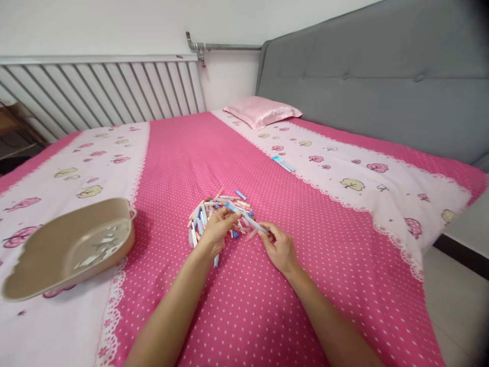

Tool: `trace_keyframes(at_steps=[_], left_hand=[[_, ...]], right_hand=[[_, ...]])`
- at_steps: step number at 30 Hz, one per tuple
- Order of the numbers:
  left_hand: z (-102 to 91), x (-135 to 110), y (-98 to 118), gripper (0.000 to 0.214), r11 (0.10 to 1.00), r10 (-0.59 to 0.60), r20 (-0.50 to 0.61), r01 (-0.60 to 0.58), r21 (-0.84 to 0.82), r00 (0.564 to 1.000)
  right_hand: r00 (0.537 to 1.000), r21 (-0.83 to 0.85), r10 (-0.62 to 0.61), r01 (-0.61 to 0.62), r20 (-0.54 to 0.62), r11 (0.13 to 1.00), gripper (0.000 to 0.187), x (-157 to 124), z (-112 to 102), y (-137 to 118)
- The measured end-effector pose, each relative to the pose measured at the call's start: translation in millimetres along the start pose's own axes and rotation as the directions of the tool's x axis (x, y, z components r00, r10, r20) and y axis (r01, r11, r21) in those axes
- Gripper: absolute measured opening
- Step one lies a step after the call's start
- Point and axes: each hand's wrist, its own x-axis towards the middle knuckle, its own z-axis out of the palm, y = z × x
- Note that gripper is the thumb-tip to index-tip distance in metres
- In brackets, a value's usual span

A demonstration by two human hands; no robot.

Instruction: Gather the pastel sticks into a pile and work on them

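A heap of small pink, blue and white sticks (214,211) lies on the pink dotted bedsheet (267,295) in the middle of the bed. My left hand (217,230) rests on the near side of the heap. A pale blue stick (244,217) lies between my two hands, its left end pinched in the left fingers. My right hand (278,247) grips the right end of that stick, just right of the heap. Both forearms reach in from the bottom edge.
A beige plastic basin (34,283) with white scraps inside sits at the left. A couple of blue sticks (283,163) lie apart, farther up the bed. A pink pillow (262,111) lies by the grey headboard (382,81). The floor shows at the right.
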Motion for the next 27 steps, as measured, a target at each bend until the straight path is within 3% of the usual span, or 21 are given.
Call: trace_keyframes(at_steps=[17, 27], left_hand=[[-3.7, 2.8, -7.9, 0.025, 0.989, 0.026, 0.002, -0.026, 0.144, 1.000], [5.1, -0.9, -7.8, 0.024, 0.996, 0.002, -0.044, 0.002, 0.090, 0.999]], right_hand=[[1.000, 0.006, -0.004, 0.004, -0.025, 1.000, 0.023, -0.4, -1.0, -0.7], [0.979, -0.003, -0.056, 0.057, -0.197, 0.998, 0.021, 0.3, -1.0, 1.4]])
